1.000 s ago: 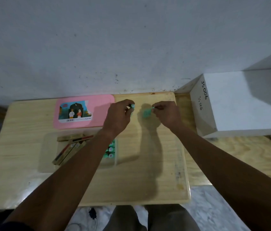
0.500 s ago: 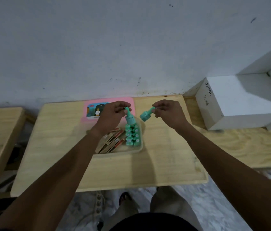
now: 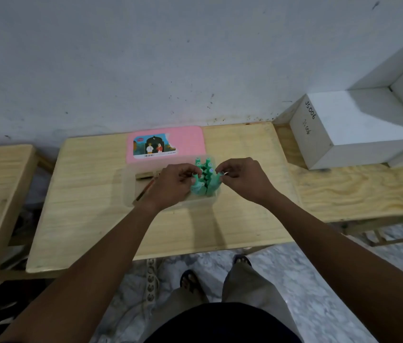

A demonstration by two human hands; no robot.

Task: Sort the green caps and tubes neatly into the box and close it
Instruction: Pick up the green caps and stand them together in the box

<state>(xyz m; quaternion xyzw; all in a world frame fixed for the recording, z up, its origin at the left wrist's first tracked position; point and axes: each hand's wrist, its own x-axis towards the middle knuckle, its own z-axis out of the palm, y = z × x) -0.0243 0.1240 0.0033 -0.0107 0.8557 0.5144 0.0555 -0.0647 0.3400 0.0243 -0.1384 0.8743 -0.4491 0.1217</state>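
On the wooden desk [image 3: 96, 214], your clear plastic box [image 3: 127, 191] holds flat sticks at its left end and green tubes [image 3: 205, 169] upright at its right end. Your left hand [image 3: 173, 185] pinches one green tube [image 3: 197, 186]; your right hand [image 3: 242, 179] pinches another [image 3: 213, 185] beside it. The pink lid [image 3: 185, 142] lies just behind the box.

wooden table [image 3: 232, 219] carries clear box [image 3: 128, 194], pink lid [image 3: 185, 141].
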